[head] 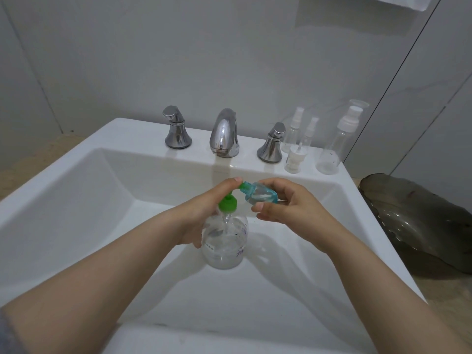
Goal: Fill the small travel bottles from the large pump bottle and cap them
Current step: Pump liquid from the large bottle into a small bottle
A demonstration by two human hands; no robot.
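Note:
A large clear pump bottle (224, 246) with a green pump head (228, 203) is held over the sink basin. My left hand (204, 213) wraps its neck and body, with a finger on top of the green pump nozzle. My right hand (283, 203) holds a small blue-tinted travel bottle (261, 195), tilted with its mouth against the green nozzle tip (245, 186). On the sink ledge at the back right stand two small clear spray bottles (293, 129), a loose white pump cap (295, 159) and a larger clear bottle (332, 152) with a white pump.
The white sink (76, 200) has a chrome spout (224, 134) and two chrome handles at the back. A dark glass dish (419, 223) lies on the counter to the right. Grey wall tiles rise behind.

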